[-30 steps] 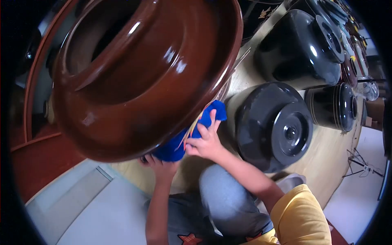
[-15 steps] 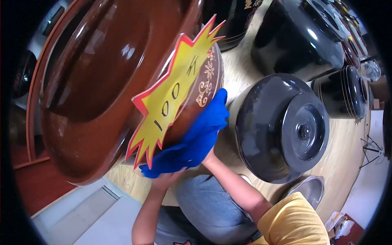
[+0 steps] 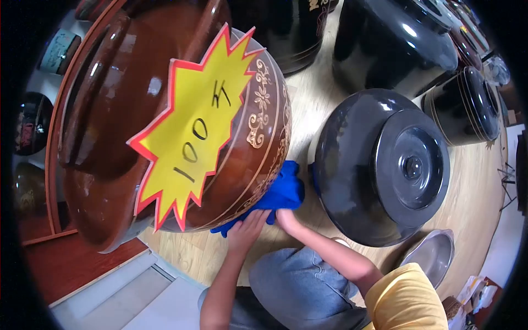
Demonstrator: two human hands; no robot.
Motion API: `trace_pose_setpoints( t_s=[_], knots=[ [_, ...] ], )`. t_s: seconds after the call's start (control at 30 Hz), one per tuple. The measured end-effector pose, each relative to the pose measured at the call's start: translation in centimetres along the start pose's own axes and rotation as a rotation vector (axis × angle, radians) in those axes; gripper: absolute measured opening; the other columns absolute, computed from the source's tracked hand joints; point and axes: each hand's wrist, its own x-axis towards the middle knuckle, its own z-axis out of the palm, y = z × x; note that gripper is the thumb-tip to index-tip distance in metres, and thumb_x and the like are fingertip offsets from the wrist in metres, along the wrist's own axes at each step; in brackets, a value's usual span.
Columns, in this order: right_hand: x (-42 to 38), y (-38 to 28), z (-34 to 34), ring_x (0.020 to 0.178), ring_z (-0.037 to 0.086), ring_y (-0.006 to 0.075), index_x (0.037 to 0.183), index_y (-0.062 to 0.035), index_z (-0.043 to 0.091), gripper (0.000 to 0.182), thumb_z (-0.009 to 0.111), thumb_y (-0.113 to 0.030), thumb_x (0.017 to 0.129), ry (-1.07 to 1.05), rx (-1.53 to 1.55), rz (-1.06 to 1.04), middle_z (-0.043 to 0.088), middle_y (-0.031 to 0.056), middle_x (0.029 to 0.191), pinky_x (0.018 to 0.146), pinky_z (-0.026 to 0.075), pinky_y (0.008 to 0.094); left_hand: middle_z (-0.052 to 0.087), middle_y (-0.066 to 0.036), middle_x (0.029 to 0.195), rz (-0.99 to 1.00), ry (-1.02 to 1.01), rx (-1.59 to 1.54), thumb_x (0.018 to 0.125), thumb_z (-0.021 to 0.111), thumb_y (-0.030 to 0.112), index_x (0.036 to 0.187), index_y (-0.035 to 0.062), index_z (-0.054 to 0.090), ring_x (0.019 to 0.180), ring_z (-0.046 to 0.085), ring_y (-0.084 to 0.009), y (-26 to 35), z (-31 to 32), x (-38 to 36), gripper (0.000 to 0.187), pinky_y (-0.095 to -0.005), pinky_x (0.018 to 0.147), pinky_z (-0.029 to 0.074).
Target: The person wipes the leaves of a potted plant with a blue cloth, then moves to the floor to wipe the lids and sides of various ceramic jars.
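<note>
The left of the frame is filled by a brown jar (image 3: 239,173), partly covered by a yellow tag (image 3: 184,137); at right a black lidded pot (image 3: 349,165) is seen. At lower centre, a bunched blue cloth (image 3: 284,190) is held against the jar. The left hand (image 3: 248,226) is laid on it, fingers extended; the right hand's (image 3: 286,220) grip, largely hidden, cannot be told.

"100" (image 3: 190,148) is handwritten in black on a yellow starburst sign (image 3: 212,118), red-edged, set against the brown glazed jar (image 3: 234,181); one char. (image 3: 220,94), approx. "斤", is written after it. Gold lettering (image 3: 316,4) is borne by a blk. jar (image 3: 280,33), top ctr., but can't be read. Ditto the turquoise label (image 3: 58,52), upper L.
</note>
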Motion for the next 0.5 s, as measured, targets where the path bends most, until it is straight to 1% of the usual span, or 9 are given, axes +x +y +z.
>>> trace_pose_setpoints(
  t_s=[0.03, 0.07, 0.1, 0.13, 0.2, 0.27, 0.3, 0.47, 0.5],
  knots=[
    [-3.0, -3.6, 2.5, 0.104, 0.047, 0.0157, 0.115, -0.0020, 0.048, 0.029, 0.037, -0.021, 0.097, -0.056, -0.460, -0.047, 0.051, 0.0075, 0.113, 0.093, 0.039, 0.0317, 0.058, -0.001, 0.111, 0.004, 0.068, -0.030, 0.084, 0.047, 0.030, 0.104, 0.0198, 0.059, 0.109, 0.050, -0.0148, -0.5, -0.1, -0.5, 0.025, -0.0544, 0.107, 0.000],
    [-4.3, -5.6, 3.4, 0.110, 0.044, 0.0209, 0.120, -0.0005, 0.044, 0.032, 0.040, -0.021, 0.095, -0.158, -0.735, -0.141, 0.047, 0.0116, 0.119, 0.097, 0.035, 0.0345, 0.058, -0.001, 0.111, -0.003, 0.069, -0.020, 0.084, 0.047, 0.030, 0.104, 0.0198, 0.059, 0.109, 0.050, -0.0148, -0.7, -0.8, -1.0, 0.025, -0.0544, 0.107, 0.000],
    [-5.7, -7.5, 4.2, 0.117, 0.041, 0.0261, 0.125, 0.0010, 0.039, 0.039, 0.043, -0.020, 0.093, -0.238, -0.997, -0.265, 0.044, 0.0158, 0.125, 0.101, 0.032, 0.0373, 0.058, -0.007, 0.108, -0.081, 0.042, 0.023, 0.083, 0.049, 0.034, 0.100, 0.0151, 0.059, 0.113, 0.049, -0.0225, -1.2, -1.9, -1.6, 0.027, -0.0586, 0.105, -0.001],
    [-6.4, -8.2, 4.4, 0.125, 0.034, 0.0325, 0.131, 0.0024, 0.033, 0.049, 0.048, -0.019, 0.090, -0.363, -1.067, -0.431, 0.038, 0.0208, 0.133, 0.105, 0.027, 0.0404, 0.058, -0.013, 0.105, -0.159, 0.012, 0.065, 0.082, 0.050, 0.038, 0.096, 0.0103, 0.058, 0.116, 0.048, -0.0302, -1.8, -3.1, -2.0, 0.032, -0.0627, 0.104, -0.002],
    [-8.0, -11.3, 8.2, 0.135, 0.013, 0.0418, 0.139, 0.0029, 0.017, 0.073, 0.058, -0.014, 0.081, -0.285, -1.178, -0.598, 0.017, 0.0266, 0.144, 0.109, 0.015, 0.0430, 0.052, -0.027, 0.108, -0.134, -0.047, 0.108, 0.080, 0.050, 0.043, 0.090, -0.0015, 0.055, 0.122, 0.038, -0.0480, -3.9, -5.5, -1.5, 0.046, -0.0706, 0.097, -0.007],
    [-9.5, -12.7, 10.7, 0.136, 0.003, 0.0438, 0.141, 0.0015, 0.012, 0.086, 0.064, -0.011, 0.074, -0.264, -1.166, -0.542, 0.006, 0.0273, 0.146, 0.110, 0.008, 0.0465, 0.042, -0.035, 0.121, -0.312, 0.009, -0.003, 0.078, 0.052, 0.042, 0.090, -0.0084, 0.051, 0.128, 0.023, -0.0555, -5.3, -7.5, -1.0, 0.051, -0.0754, 0.092, -0.006],
    [-10.1, -12.7, 11.4, 0.136, 0.002, 0.0460, 0.142, 0.0012, 0.010, 0.089, 0.066, -0.013, 0.074, -0.260, -1.127, -0.595, 0.007, 0.0297, 0.146, 0.110, 0.008, 0.0482, 0.046, -0.029, 0.123, -0.569, -0.170, -0.152, 0.071, 0.060, 0.041, 0.095, -0.0056, 0.056, 0.124, 0.035, -0.0499, -5.3, -9.3, 0.1, 0.052, -0.0806, 0.084, 0.010],
    [-11.4, -15.4, 13.9, 0.133, 0.010, 0.0513, 0.141, -0.0002, 0.014, 0.086, 0.066, -0.018, 0.075, -0.282, -1.396, -0.672, 0.007, 0.0317, 0.145, 0.107, 0.019, 0.0515, 0.032, -0.033, 0.137, -0.597, -0.189, -0.108, 0.070, 0.060, 0.040, 0.097, -0.0082, 0.055, 0.130, 0.025, -0.0482, -5.6, -9.9, 1.3, 0.056, -0.0717, 0.095, 0.013],
    [-11.6, -15.9, 14.0, 0.134, 0.013, 0.0468, 0.140, 0.0000, 0.018, 0.082, 0.066, -0.015, 0.075, -0.256, -1.477, -0.667, 0.010, 0.0302, 0.145, 0.108, 0.019, 0.0462, 0.033, -0.034, 0.136, -0.593, -0.174, -0.070, 0.071, 0.059, 0.040, 0.098, -0.0086, 0.055, 0.131, 0.024, -0.0474, -5.7, -10.2, 1.7, 0.056, -0.0685, 0.098, 0.012]
  ],
)
